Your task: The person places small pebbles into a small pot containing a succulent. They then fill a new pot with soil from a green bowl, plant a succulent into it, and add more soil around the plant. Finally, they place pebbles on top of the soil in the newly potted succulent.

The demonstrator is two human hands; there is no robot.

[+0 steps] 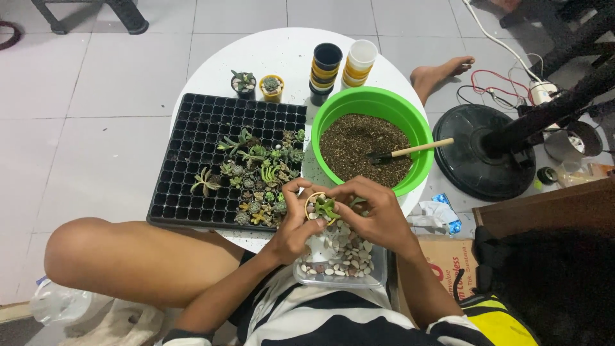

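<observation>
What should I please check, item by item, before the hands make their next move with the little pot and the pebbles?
1. Small cream pot with a green succulent held by both hands: ok; left hand and right hand grip its rim.
2. Pot held over the clear plastic tub of white and brown pebbles: ok, so spills would likely fall in.
3. Succulent upright in the pot: cannot tell; fingers hide part of it.
4. Tub steady: cannot tell; it rests on the lap at the edge of the round white table.
5. Green plastic bowl of soil with wooden-handled trowel nearby: ok.
6. Black seedling tray of small succulents lying flat: ok.
</observation>
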